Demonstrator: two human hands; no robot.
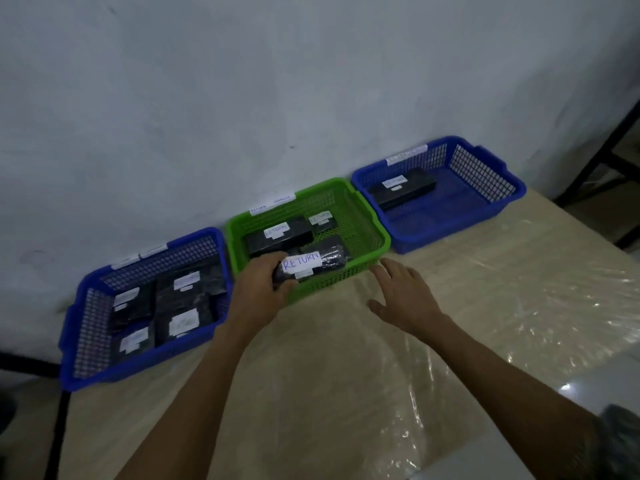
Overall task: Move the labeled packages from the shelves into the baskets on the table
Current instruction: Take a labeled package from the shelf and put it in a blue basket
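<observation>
Three baskets stand along the wall on the table. In the green middle basket [370, 233] lie two black packages, and my left hand [263, 285] grips a third black package with a white "RETURN" label [313, 263] over the basket's front edge. My right hand [403, 294] hovers with spread fingers just in front of the green basket's right corner, holding nothing. The blue left basket [78, 341] holds several labeled black packages. Inside the blue right basket [498, 199] lies one black labeled package [403, 190].
The table [485, 306] is pale wood under clear, glossy plastic wrap. A white wall rises right behind the baskets. A black metal frame [602, 150] stands at the far right. The table's left edge runs beside the left basket.
</observation>
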